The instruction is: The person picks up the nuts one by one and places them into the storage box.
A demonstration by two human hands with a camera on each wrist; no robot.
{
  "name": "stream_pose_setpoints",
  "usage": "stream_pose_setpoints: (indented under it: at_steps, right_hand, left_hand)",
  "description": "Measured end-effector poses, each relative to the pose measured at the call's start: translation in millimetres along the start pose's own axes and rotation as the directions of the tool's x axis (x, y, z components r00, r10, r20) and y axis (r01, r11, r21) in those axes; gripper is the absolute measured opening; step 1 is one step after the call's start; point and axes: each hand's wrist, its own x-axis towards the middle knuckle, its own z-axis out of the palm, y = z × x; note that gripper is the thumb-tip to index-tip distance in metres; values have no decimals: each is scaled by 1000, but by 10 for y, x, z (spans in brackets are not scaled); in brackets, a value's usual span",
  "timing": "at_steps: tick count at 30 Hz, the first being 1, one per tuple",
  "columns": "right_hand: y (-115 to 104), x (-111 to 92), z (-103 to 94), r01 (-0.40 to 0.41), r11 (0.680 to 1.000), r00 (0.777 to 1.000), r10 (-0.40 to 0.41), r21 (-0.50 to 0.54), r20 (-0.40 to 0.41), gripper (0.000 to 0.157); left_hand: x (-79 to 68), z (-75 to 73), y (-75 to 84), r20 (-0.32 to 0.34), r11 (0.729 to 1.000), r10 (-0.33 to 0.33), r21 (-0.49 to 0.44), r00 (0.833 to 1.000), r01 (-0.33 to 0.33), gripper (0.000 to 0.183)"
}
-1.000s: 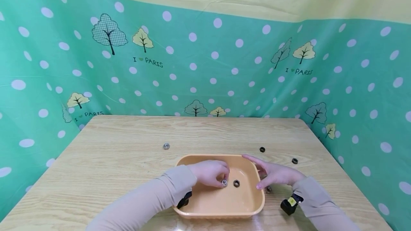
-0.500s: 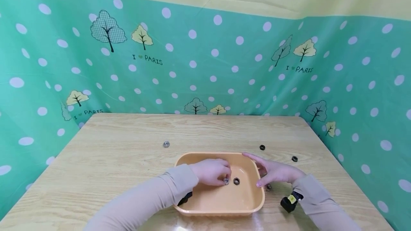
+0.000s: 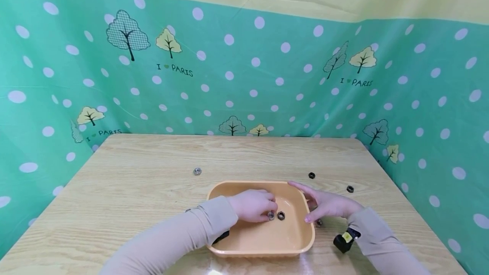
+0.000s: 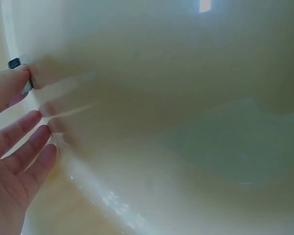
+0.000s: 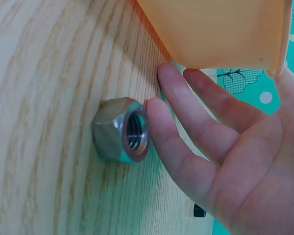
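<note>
My left hand (image 3: 252, 205) is inside the peach-coloured plastic basin (image 3: 263, 253), pinching a silver hex nut (image 3: 271, 215) between thumb and finger, low near the basin floor. In the left wrist view the pinched nut (image 4: 27, 87) shows partly behind the thumb, and the other fingers are spread. Just right of it, a dark hex nut (image 3: 281, 215) lies on the basin floor. My right hand (image 3: 330, 205) holds the basin's right side, thumb over the rim and fingers against the outside. A hex nut (image 5: 121, 129) stands on the table close to those fingers.
On the wooden table (image 3: 145, 173), a silver nut (image 3: 197, 171) lies behind the basin to the left. Two dark nuts, one nearer (image 3: 311, 175) and one farther right (image 3: 350, 189), lie behind and right. A patterned green curtain (image 3: 229, 75) borders the table.
My left hand has slid slightly right with the silver nut, bringing it closer to the dark nut. The right hand keeps its hold on the basin. The head view has tilted a little.
</note>
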Motion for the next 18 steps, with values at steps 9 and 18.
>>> stream_pose_setpoints:
  at_steps: [9, 18]
  right_hand:
    - [-6, -7, 10, 11, 1000, 1000, -11, -7, 2, 100]
    - [-19, -14, 15, 22, 1000, 1000, -22, -23, -3, 101]
  left_hand:
    - [-13, -31, 18, 8, 1000, -5, -3, 1000, 5, 13]
    - [-16, -61, 11, 29, 996, -34, -84, 999, 37, 16]
